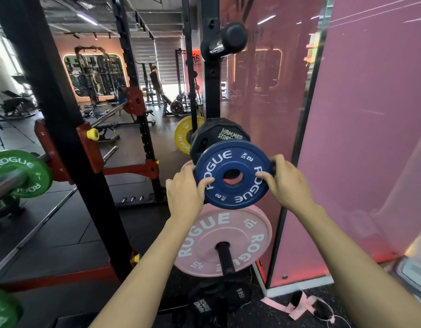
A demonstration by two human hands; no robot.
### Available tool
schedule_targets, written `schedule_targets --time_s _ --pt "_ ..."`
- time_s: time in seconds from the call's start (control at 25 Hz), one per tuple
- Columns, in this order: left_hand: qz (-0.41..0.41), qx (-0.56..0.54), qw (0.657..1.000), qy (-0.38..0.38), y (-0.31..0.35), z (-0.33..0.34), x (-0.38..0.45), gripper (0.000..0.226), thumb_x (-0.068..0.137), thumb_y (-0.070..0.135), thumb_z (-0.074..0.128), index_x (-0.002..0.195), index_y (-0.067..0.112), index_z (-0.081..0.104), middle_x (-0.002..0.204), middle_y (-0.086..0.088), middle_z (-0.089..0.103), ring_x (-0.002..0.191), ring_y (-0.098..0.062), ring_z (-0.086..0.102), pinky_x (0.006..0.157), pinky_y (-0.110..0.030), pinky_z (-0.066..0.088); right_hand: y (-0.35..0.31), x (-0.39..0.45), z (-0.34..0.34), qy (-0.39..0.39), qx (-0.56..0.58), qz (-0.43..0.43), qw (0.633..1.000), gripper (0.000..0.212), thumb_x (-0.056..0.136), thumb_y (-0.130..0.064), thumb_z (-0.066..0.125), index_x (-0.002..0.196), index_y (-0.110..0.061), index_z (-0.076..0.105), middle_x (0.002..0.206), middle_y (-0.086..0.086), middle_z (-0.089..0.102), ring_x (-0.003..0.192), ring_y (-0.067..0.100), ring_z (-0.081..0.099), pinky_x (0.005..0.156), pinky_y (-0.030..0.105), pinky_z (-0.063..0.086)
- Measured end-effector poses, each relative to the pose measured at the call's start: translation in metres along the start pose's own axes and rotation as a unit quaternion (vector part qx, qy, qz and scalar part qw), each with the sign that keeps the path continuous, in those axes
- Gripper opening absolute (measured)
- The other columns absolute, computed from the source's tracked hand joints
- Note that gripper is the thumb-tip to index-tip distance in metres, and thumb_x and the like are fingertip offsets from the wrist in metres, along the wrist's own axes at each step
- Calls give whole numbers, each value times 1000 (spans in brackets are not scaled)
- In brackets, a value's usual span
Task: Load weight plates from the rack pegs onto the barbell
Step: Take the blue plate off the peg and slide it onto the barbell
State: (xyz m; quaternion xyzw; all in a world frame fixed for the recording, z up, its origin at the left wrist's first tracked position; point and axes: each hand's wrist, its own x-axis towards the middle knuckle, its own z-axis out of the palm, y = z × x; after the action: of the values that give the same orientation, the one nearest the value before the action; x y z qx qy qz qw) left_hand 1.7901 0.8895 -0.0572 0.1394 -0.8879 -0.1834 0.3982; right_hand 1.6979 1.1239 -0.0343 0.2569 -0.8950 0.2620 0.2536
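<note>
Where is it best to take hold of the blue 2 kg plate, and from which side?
Grip the blue 2 kg plate at its rim, from the two opposite sides, as the left hand and right hand do now. The disc is flat and faces the person, so thumbs go on the face and fingers behind the edge.

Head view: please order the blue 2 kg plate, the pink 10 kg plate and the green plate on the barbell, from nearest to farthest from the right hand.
1. blue 2 kg plate, gripped by right hand
2. pink 10 kg plate, on the peg below
3. green plate, far left
</note>
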Motion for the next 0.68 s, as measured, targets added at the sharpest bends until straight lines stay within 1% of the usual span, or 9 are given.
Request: schedule_targets --time_s 0.12,0.2,0.32,0.4,0.48,0.56,0.68 --pt "17 37 999 -26 -8 -12 -30 54 89 62 54 112 13 60 92 -3 66 86 -25 57 77 -39 33 -9 -39 -7 -11 -20 22 999 46 88 -61 48 108 -19 44 93 4 61 83 27 57 67 42 49" --pt "23 34 998 -44 -13 -23 -52 53 88 62 56 112 14 60 91 -2 65 87 -24 56 76 -37 29 -17 -71 -9 -20 -33 37 999 45 89 -60 48 106 -19 43 93 5 61 81 28 57 65 41 49" --pt "33 27 998 -49 -17 -45 -74 53 87 61 58 113 15 61 95 -1 66 89 -24 55 76 -36 25 -33 -108 -13 -20 -38 47 998 47 89 -59 47 109 -17 44 99 8 63 88 30 60 67 40 50" --pt "38 35 998 -45 -20 -65 -87 53 87 62 57 112 15 61 94 -1 66 90 -25 55 76 -37 25 -48 -127 -21 -10 -39 36 999 47 90 -58 48 110 -15 46 99 9 63 87 30 60 65 39 49" --pt "32 46 998 -36 -24 -93 -101 54 86 63 56 111 16 61 93 -3 65 89 -26 55 76 -39 27 -69 -142 -30 1 -34 20 999 47 90 -57 49 108 -14 46 95 8 62 82 30 59 60 36 44" --pt "17 57 998 -18 -27 -122 -118 55 86 64 56 111 15 61 94 -4 66 91 -28 55 79 -41 30 -90 -153 -40 6 -28 3 1000 47 90 -58 49 108 -15 46 93 6 60 80 28 57 60 34 39" --pt "-16 67 998 9 -34 -168 -151 55 85 65 56 110 16 60 94 -3 66 92 -27 56 82 -43 32 -121 -171 -50 -2 3 -34 999 44 89 -59 49 106 -18 44 92 4 59 81 27 56 63 37 44"
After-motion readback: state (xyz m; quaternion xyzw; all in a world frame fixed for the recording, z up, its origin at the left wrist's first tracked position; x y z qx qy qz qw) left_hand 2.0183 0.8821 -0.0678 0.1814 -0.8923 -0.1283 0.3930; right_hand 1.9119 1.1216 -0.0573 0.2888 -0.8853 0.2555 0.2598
